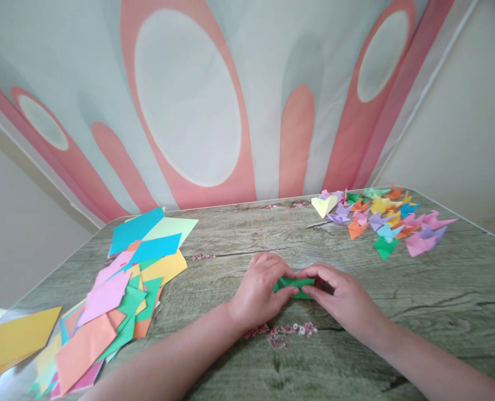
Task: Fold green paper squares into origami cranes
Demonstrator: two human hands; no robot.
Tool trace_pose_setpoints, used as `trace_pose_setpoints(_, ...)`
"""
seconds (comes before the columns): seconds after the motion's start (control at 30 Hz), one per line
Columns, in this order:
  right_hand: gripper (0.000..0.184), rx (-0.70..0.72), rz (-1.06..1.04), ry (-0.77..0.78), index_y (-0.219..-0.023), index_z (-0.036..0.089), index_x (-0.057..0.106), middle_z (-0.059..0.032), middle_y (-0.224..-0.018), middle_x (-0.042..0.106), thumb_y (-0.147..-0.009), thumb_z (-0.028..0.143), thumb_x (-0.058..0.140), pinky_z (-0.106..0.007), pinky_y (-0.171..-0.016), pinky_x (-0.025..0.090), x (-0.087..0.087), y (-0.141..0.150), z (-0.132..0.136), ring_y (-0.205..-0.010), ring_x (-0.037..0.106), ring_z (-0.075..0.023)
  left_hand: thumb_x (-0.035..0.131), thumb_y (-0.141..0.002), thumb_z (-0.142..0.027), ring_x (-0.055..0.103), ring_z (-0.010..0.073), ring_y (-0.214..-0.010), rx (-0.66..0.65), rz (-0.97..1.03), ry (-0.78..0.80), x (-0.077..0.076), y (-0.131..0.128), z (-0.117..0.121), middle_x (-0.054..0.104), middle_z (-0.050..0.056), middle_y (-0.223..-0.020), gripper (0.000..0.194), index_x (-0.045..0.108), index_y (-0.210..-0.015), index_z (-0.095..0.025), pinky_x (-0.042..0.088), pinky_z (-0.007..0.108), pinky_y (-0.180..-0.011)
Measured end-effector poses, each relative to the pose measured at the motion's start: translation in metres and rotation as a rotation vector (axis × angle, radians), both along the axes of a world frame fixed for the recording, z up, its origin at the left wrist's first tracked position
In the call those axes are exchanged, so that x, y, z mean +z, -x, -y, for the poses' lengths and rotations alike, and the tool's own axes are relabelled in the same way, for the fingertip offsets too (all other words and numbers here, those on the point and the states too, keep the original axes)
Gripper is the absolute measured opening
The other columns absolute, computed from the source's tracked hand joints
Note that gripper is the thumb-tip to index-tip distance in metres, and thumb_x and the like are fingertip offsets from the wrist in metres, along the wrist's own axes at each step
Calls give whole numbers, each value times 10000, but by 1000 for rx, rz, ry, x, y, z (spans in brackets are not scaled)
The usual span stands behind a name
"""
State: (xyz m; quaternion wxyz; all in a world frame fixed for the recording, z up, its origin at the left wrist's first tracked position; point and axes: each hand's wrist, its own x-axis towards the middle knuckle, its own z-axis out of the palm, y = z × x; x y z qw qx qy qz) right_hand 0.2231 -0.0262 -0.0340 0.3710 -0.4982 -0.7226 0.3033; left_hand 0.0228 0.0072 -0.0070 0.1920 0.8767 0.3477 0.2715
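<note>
A small piece of green paper [300,283], partly folded, is pinched between my two hands just above the wood-patterned table [222,234]. My left hand [264,289] grips its left side with thumb and fingers. On the right side, the thumb and forefinger of my right hand [339,292] hold its edge. Fingers of both hands cover parts of the paper, so its full shape is hidden.
Loose coloured paper sheets [105,295] lie in an overlapping heap on the left, with yellow sheets [21,337] at the near left edge. Several folded paper figures [385,217] cluster at the back right. A curtain-like backdrop [268,111] rises behind the table.
</note>
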Motion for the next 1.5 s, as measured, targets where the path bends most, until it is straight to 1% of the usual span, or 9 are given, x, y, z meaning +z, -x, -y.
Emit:
trace_pose_setpoints(0.17, 99, 10, 7, -79, -954, 244, 644, -34, -911, 665, -871, 224, 594, -332, -767, 513, -1, 0, 0, -835, 638, -199, 658, -841, -278, 551, 223, -964, -20, -75, -54, 2, -2, 4, 648, 53, -914, 152, 634, -971, -202, 355, 409, -967)
trace_pose_setpoints(0.3, 80, 31, 5, -117, -927, 244, 636, -32, -899, 656, -872, 206, 593, -328, -774, 511, 1, 0, 1, -850, 636, -200, 613, -863, -271, 541, 231, -993, -21, -138, -111, 4, -2, 8, 645, 58, -913, 114, 615, -950, -198, 263, 467, -1067)
trace_pose_setpoints(0.4, 74, 39, 19, -112, -903, 244, 635, -25, -878, 644, -874, 191, 593, -313, -756, 502, 1, -1, 2, -834, 630, -192, 582, -876, -272, 533, 233, -1014, -38, -182, -144, 6, -1, 8, 638, 63, -911, 97, 610, -921, -190, 234, 470, -1092)
trace_pose_setpoints(0.6, 66, 57, 51, -80, -910, 247, 638, -18, -883, 634, -888, 207, 591, -309, -773, 489, 3, -1, 1, -849, 624, -189, 539, -895, -277, 528, 235, -1005, -69, -240, -196, 8, -1, 8, 632, 63, -892, 108, 596, -899, -186, 226, 479, -1098)
trace_pose_setpoints(0.77, 83, 72, 72, -77, -882, 245, 641, -18, -866, 624, -897, 197, 575, -302, -750, 487, 5, -2, 1, -834, 619, -185, 520, -906, -281, 526, 225, -989, -81, -276, -216, 10, -2, 9, 630, 55, -875, 124, 582, -879, -177, 225, 474, -1100)
trace_pose_setpoints(0.9, 96, 88, 71, -104, -885, 233, 643, -18, -865, 619, -907, 184, 563, -293, -750, 482, 5, -3, 2, -833, 615, -175, 500, -915, -272, 525, 222, -977, -91, -285, -223, 10, -2, 9, 626, 55, -865, 132, 585, -876, -178, 232, 470, -1099)
trace_pose_setpoints(1.07, 98, 97, 79, -120, -916, 229, 649, -18, -882, 620, -913, 184, 562, -296, -771, 483, 1, -4, 1, -841, 617, -170, 496, -919, -271, 523, 220, -968, -81, -272, -227, 9, -2, 8, 626, 55, -872, 140, 597, -878, -182, 242, 480, -1095)
trace_pose_setpoints(1.3, 74, 61, 87, -152, -854, 216, 652, -7, -843, 602, -881, 161, 610, -274, -735, 471, -5, -7, -3, -798, 609, -158, 504, -914, -256, 525, 213, -969, -87, -239, -236, 9, -3, 8, 628, 42, -861, 131, 605, -871, -184, 257, 480, -1088)
trace_pose_setpoints(1.5, 77, 53, 92, -154, -815, 221, 654, -1, -834, 594, -870, 172, 629, -269, -720, 464, -4, -9, -4, -794, 600, -153, 525, -907, -264, 534, 208, -971, -87, -223, -204, 8, -2, 8, 633, 44, -862, 140, 609, -840, -174, 246, 471, -1094)
